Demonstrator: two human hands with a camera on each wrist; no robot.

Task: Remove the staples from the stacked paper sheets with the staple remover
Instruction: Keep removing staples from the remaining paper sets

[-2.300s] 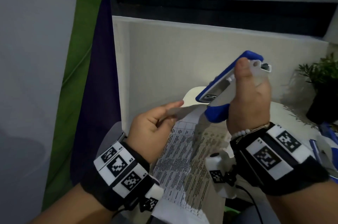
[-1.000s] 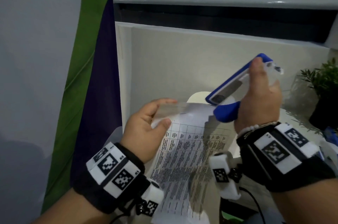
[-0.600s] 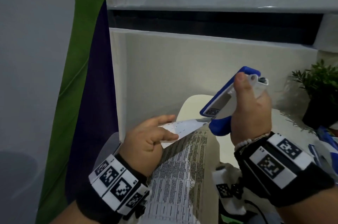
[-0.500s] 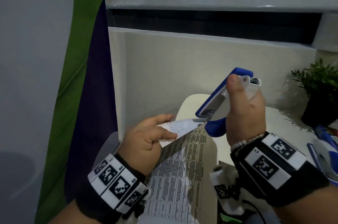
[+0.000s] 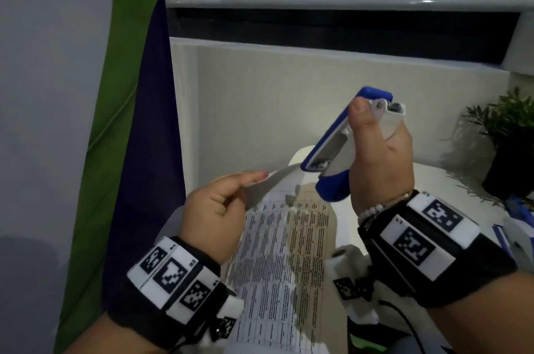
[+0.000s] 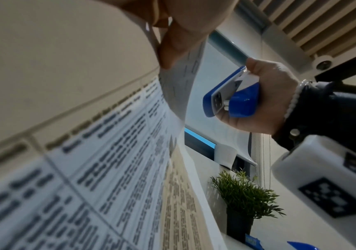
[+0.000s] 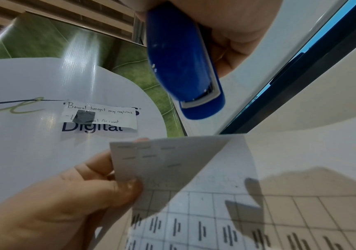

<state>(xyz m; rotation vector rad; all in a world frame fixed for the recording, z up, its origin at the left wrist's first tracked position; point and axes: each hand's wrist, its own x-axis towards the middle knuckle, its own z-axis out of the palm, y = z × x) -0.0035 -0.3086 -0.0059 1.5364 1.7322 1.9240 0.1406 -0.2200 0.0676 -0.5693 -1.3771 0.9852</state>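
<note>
My left hand (image 5: 215, 209) pinches the folded-up corner (image 5: 274, 183) of the printed paper stack (image 5: 283, 261) between thumb and fingers. Several staples (image 7: 147, 147) sit in that corner (image 7: 172, 160). My right hand (image 5: 378, 162) grips a blue and white staple remover (image 5: 338, 145), thumb along its side, nose pointing down-left at the corner's free edge. In the left wrist view a small gap shows between the staple remover (image 6: 226, 99) and the paper (image 6: 108, 152). From the right wrist, the staple remover (image 7: 183, 67) hangs above the corner.
A cream partition wall (image 5: 289, 108) stands behind the hands. A potted plant (image 5: 511, 136) sits on the white table (image 5: 433, 180) at the right, with blue items (image 5: 517, 209) beside it. A green and purple banner (image 5: 130, 122) hangs on the left.
The left hand folded the stapled corner up and turned it more edge-on. The right hand brought the remover's nose down to that corner and keeps it beside the edge.
</note>
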